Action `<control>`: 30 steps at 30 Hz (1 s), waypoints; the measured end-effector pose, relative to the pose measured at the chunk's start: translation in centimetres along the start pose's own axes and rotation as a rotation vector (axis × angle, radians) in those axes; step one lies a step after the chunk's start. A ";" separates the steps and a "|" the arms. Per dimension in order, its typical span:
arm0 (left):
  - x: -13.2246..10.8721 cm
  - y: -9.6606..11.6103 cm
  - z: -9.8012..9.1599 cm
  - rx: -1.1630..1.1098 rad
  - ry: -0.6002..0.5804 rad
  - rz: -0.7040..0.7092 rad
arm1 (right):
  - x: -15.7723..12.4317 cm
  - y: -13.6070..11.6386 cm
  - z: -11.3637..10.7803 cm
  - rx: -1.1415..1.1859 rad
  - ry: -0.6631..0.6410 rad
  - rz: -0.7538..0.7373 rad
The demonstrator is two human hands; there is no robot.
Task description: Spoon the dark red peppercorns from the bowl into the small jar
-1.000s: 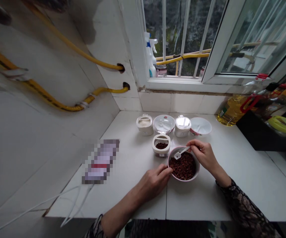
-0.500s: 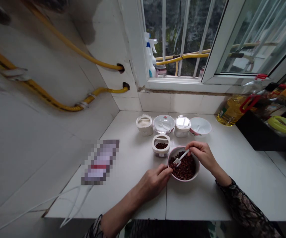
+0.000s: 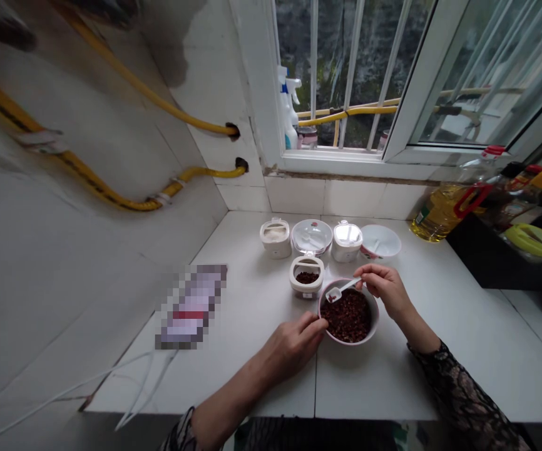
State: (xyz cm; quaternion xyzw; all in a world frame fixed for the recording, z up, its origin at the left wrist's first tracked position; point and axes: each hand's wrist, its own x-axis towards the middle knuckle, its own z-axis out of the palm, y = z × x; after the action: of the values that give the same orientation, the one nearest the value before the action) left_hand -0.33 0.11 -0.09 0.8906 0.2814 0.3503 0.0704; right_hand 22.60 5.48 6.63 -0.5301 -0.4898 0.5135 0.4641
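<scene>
A: White countertop noted. A pink bowl of dark red peppercorns is set near the front edge, at centre.

B: Hands?

A: The bowl's rim at 9 o'clock is pinched by the left hand, fingers closed on it. A small white spoon is gripped by its handle in the right hand, at the bowl's 1 o'clock.

B: Change against half a second earlier?

A: The spoon was then dipped into the peppercorns; it is now lifted clear, its scoop held above the rim at 11 o'clock. Whether it is loaded cannot be told. The left hand's grip is unchanged.

B: Surroundings?

A: An open white jar holding some peppercorns is recorded just beside the bowl at 11 o'clock. Behind it, a row: a lidded jar, a glass lid, a second lidded jar, a white bowl. An oil bottle is logged at 2 o'clock, well apart.
</scene>
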 end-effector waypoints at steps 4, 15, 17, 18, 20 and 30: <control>0.0 0.0 0.1 -0.006 -0.005 -0.005 | -0.3 -0.4 0.9 -0.017 0.050 -0.112; -0.2 -0.2 0.3 0.013 -0.021 -0.019 | -1.2 0.5 2.2 -0.695 0.001 -0.992; -0.3 -0.2 0.3 0.014 -0.017 -0.015 | -1.3 0.2 1.5 -0.624 0.051 -0.956; -0.3 -0.2 0.3 0.013 -0.016 -0.011 | -1.4 0.1 1.1 -0.590 0.074 -0.916; -0.3 -0.2 0.3 0.011 -0.017 -0.008 | -1.3 0.1 0.3 -0.585 0.088 -0.852; -0.1 0.0 0.1 0.008 0.004 -0.008 | -1.0 1.6 0.3 -0.796 -0.121 -0.672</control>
State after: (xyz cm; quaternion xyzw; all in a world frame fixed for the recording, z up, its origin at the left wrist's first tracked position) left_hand -0.36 0.10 -0.22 0.8891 0.2866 0.3505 0.0679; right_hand 22.35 4.36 5.10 -0.4485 -0.8159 0.1402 0.3369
